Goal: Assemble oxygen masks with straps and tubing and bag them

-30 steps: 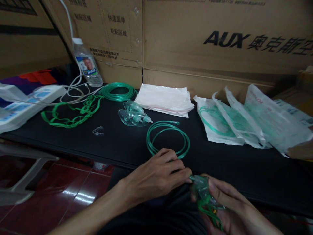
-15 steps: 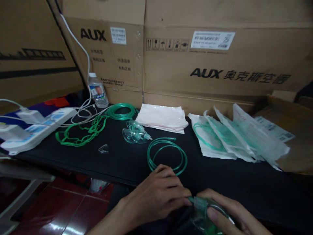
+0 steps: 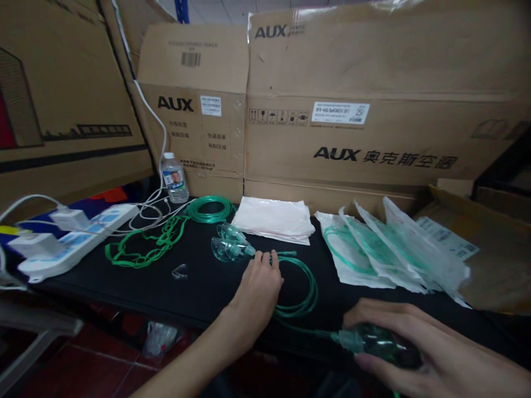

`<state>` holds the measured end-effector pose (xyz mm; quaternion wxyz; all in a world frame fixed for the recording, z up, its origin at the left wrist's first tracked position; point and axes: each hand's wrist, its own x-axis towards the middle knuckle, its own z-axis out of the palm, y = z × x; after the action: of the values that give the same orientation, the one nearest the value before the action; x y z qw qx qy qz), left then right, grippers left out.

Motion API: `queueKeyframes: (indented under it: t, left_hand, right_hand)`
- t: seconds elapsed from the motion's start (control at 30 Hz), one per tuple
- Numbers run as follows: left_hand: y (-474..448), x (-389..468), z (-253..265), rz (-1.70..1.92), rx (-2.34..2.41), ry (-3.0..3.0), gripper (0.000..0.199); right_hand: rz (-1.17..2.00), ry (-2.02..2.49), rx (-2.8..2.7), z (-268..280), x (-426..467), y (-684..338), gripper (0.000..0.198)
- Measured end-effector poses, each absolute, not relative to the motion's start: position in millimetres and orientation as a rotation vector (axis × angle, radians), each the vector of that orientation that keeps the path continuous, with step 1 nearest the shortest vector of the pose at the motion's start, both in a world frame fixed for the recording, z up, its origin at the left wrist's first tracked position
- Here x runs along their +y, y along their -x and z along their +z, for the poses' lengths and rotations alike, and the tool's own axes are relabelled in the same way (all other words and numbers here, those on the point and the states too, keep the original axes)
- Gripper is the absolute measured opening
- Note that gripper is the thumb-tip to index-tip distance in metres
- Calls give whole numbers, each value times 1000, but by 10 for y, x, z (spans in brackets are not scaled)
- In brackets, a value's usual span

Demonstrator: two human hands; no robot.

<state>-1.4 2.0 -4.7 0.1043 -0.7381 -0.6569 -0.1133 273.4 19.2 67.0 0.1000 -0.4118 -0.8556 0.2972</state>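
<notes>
My right hand is wrapped round a clear green oxygen mask low on the right, with the connector end pointing left. From that connector a thin green tube runs left to the coiled green tubing on the black table. My left hand lies over the left side of this coil, fingers bent down onto it. The hand hides that part of the coil. Just beyond its fingertips are several small clear mask pieces with pale connectors.
Wrapped masks in bags lie on the right beside an open carton. White packets and another green coil sit at the back. Left are green straps, clear small pieces, a bottle and a power strip.
My left hand has left the mask's connector and moved forward onto the coiled tubing. My right hand still holds the mask, now slightly farther right. The camera view has tilted up.
</notes>
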Motion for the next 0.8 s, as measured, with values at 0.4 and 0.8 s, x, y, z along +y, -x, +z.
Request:
queueKeyframes:
  t: [0.4, 0.8]
  left_hand:
    - [51, -121, 64, -616, -2014, 2383, 33]
    - [26, -277, 28, -855, -2160, 2355, 27]
  right_hand:
    - [-453, 129, -2895, 900, 617, -2235, 66]
    - [-54, 360, -2896, 173, 770, -2378, 97]
